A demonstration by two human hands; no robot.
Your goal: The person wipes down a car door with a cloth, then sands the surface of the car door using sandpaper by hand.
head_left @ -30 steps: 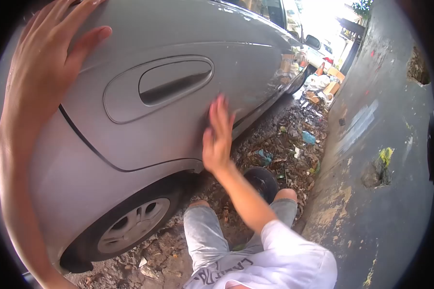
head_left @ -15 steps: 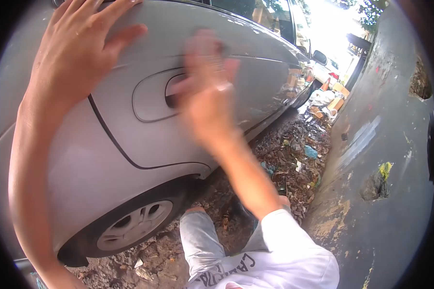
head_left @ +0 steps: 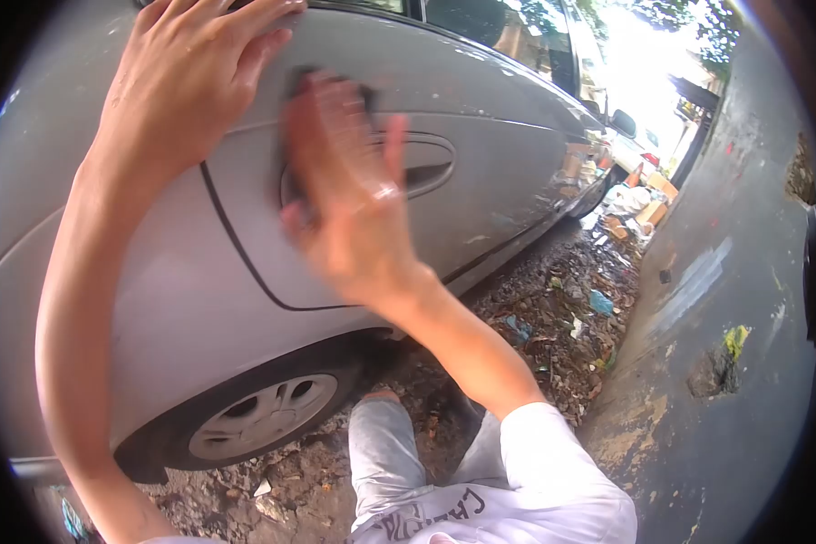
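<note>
My left hand (head_left: 186, 68) rests on the silver-grey car body (head_left: 168, 263), high on the left just below the window line. Its fingers are stretched out and run up to the top edge of the view. Smeared by motion, my right hand (head_left: 344, 186) is pressed to the car door over the left part of the door handle (head_left: 426, 174). Dark edges of a pad (head_left: 368, 93) show around its fingers; I cannot tell whether it is a sponge or a cloth. The skin of both hands looks wet and shiny.
Below is the rear wheel (head_left: 263, 417) on muddy ground (head_left: 272, 508). A grey wall (head_left: 707, 299) with chipped patches runs close along the right. Leaves and litter (head_left: 571, 317) line the gap, with cardboard boxes (head_left: 653, 213) and a white car further off.
My right hand has swept left across the door, uncovering the right part of the handle and covering its left part. My left hand stays on the body. The view has shifted slightly.
</note>
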